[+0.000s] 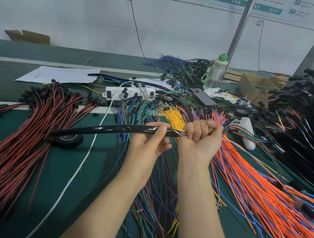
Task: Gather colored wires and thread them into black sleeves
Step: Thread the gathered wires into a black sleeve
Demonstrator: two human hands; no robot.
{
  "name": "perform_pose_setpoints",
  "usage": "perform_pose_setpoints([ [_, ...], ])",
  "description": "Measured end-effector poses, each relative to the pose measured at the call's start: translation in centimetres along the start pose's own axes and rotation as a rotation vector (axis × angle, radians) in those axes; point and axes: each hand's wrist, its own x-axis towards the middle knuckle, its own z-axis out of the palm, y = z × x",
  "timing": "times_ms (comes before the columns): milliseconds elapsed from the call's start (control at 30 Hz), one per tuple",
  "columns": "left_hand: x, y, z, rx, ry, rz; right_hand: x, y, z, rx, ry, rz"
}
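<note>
1. I see both forearms reaching in from the near edge. The right hand (201, 138) is a fist clenched round a bundle of coloured wires (226, 127). The left hand (147, 140) pinches the black sleeve (105, 129) near its mouth, where the wire ends enter.
2. Below lies a green table (65, 168), with a white wall (85, 17) at the far side.
3. The sleeve is glossy and long, stretching left. Thin red-black wires (31, 128) fan left and orange wires (250, 181) fan right.

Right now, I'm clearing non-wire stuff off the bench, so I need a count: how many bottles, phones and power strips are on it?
Bottle: 1
Phone: 1
Power strip: 1
Total: 3
</note>
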Motion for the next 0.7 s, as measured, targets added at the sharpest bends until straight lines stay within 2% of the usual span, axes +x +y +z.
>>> perform_pose_setpoints([
  [133,-0.32,0.40,0.51,-0.212,0.011,-0.116,0.26,-0.06,-0.07,0.002,-0.008,-0.007],
  [333,-0.48,0.87,0.74,-0.301,0.042,-0.196,0.32,-0.18,-0.18,-0.001,-0.036,0.003],
  [700,-0.51,0.11,0.81,-0.335,-0.040,-0.117,0.00,0.30,-0.07,-0.113,-0.032,-0.053],
])
